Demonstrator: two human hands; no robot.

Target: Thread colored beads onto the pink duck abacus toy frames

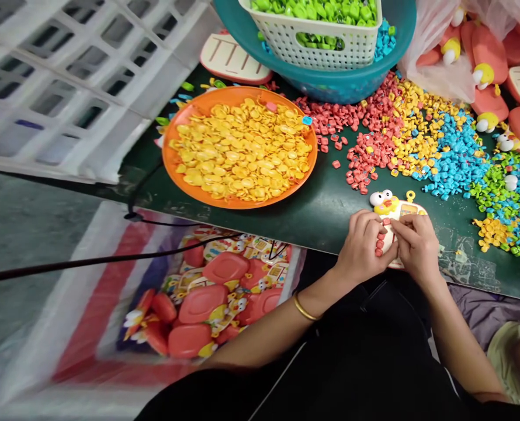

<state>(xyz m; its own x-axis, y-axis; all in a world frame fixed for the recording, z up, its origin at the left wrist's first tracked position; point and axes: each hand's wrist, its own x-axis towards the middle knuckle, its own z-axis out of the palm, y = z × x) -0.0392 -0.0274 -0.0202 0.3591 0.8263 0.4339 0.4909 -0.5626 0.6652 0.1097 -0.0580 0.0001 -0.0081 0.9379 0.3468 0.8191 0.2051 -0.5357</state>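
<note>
A cream toy board [411, 209] with a yellow duck-like head, bulging white eyes and a yellow ring lies at the table's front edge. Both hands are bent over it. My left hand [361, 247] is closed at its left side, fingers curled by a row of small red square pieces [380, 242]. One more red piece [386, 221] sits between the fingertips of the two hands. My right hand [419, 248] covers the board's right part, its thumb and forefinger pinched together near that piece; what they pinch is hidden.
An orange dish [172, 181] of yellow pieces stands to the left. Loose red [365, 158], yellow and blue pieces [455, 155] spread behind. Further back are a teal basin [312, 85] and white basket [281, 41]. Finished-looking toys fill a sack [82, 316] below; a black cable [89, 261] crosses it.
</note>
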